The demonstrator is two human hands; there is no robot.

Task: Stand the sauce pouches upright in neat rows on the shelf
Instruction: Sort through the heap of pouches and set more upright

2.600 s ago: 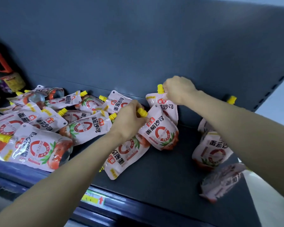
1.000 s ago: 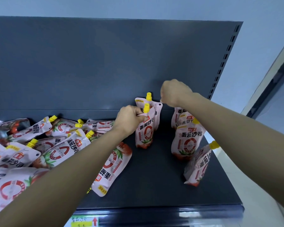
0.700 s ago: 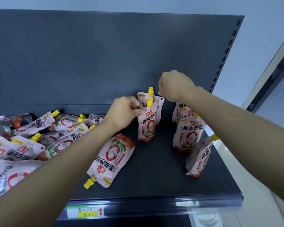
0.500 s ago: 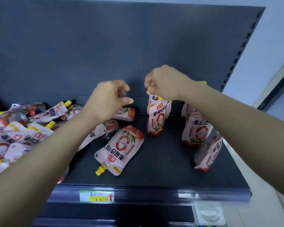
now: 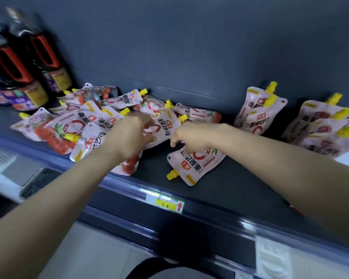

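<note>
White and red sauce pouches with yellow caps lie in a loose pile [image 5: 83, 121] on the left half of the dark shelf [image 5: 240, 190]. Two pouches [image 5: 258, 111] stand upright against the back panel, and several more [image 5: 322, 125] stand in a row at the far right. One pouch [image 5: 195, 168] lies flat near the front edge with its cap toward me. My right hand [image 5: 191, 137] curls its fingers over the far end of that pouch. My left hand [image 5: 129, 135] hovers with loose fingers over a lying pouch [image 5: 163, 127] at the pile's right edge.
Dark sauce bottles [image 5: 18, 67] with red handles stand at the shelf's far left behind the pile. A yellow price tag [image 5: 166, 203] sits on the shelf's front rail. Bare shelf floor shows between the flat pouch and the upright ones.
Both hands have left the upright pouches at the back and dropped left and down to the lying pouches. The view swung left, bringing the bottles in.
</note>
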